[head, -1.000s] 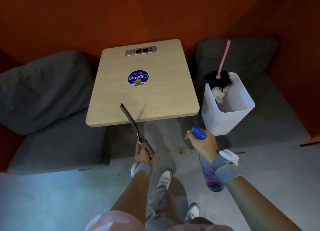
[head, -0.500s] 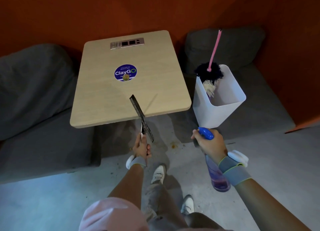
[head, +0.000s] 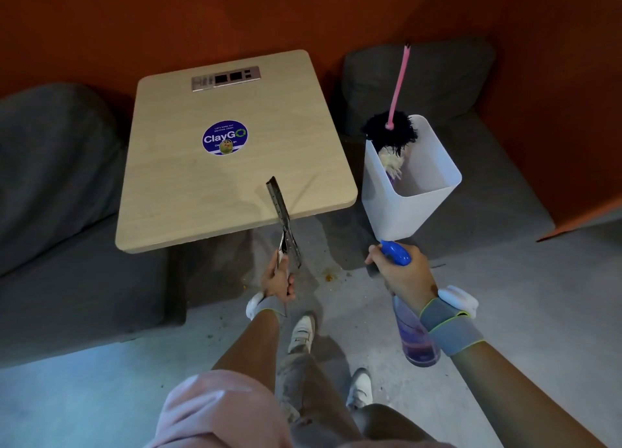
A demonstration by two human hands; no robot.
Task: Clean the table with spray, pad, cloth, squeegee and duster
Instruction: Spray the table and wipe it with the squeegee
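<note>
Now: left hand [head: 277,281] closed on squeegee [head: 282,218], blade over counter [head: 188,185] edge at 6 o'clock; right hand [head: 402,274] wrapped around spray bottle [head: 415,333]. I'd lay the blade flat, pull steadily.

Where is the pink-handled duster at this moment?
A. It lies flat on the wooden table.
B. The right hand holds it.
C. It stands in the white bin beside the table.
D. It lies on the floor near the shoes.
C: the duster stands head-down in the white bin, its pink handle pointing up, while the right hand holds the spray bottle and the left hand holds the squeegee.
</note>
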